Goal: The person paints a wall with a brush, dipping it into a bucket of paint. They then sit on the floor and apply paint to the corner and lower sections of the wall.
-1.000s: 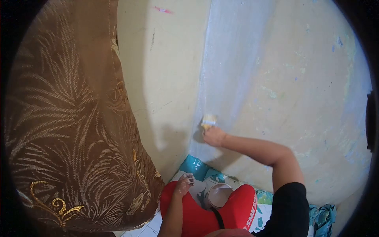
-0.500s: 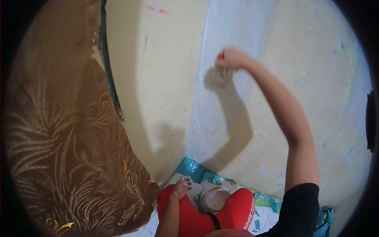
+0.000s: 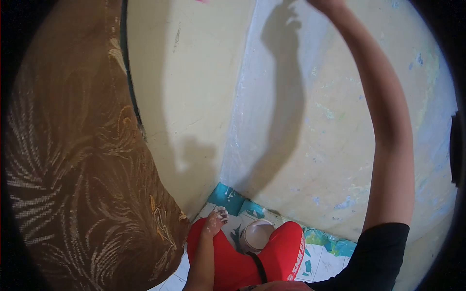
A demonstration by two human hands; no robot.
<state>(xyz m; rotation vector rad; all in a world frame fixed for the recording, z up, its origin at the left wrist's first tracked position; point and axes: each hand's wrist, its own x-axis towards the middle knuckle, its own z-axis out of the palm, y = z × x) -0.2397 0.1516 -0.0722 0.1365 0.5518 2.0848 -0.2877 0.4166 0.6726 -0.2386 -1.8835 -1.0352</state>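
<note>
From where I sit the light is fairly bright and comes from my right: the raised arm (image 3: 383, 111) throws 1 long, soft-edged shadow (image 3: 286, 97) leftward onto the wall (image 3: 204, 72). The fisheye lens bows the curtain (image 3: 73, 169) and blackens the corners. The curtain's near folds look slightly blurred.

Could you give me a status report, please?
Left hand open on red knee. Right hand raised, cut off at frame top. Paint pot between knees. Curtain left.

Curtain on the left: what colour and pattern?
Brown curtain with pale, gold-tinged leaf fronds; head view.
</note>
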